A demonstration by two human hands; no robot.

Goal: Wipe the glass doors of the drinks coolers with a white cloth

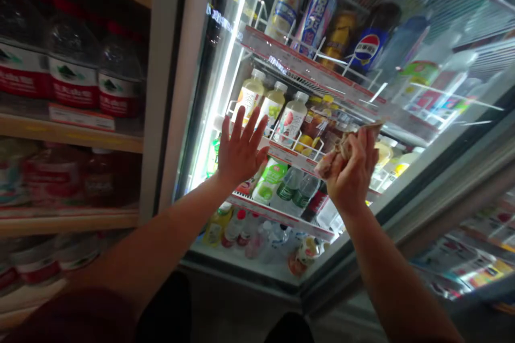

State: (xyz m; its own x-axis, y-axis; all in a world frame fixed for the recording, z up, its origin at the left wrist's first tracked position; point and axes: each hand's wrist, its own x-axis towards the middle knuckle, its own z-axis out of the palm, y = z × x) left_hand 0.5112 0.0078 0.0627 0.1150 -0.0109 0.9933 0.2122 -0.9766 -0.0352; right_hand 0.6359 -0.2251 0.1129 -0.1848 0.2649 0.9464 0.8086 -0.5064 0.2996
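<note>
In front of a lit drinks cooler, my left hand [240, 150] is raised with its fingers spread and nothing in it. It appears to lie flat on the cooler's glass door [219, 72], level with the middle shelf, though actual contact is hard to confirm. My right hand [352, 171] is closed around a crumpled brownish cloth [341, 146], farther right at a similar height. A corner of the cloth sticks out past the fingertips. Behind the hands stand pale juice bottles [290, 119] with white caps.
Cans [286, 4] and a Pepsi bottle [369, 45] fill the cooler's upper shelf. Small bottles [237, 228] stand at its bottom. To the left, a wooden shelf [72, 131] carries red-capped water bottles [74, 59]. The door's right frame [406, 185] runs diagonally, with more goods beyond it.
</note>
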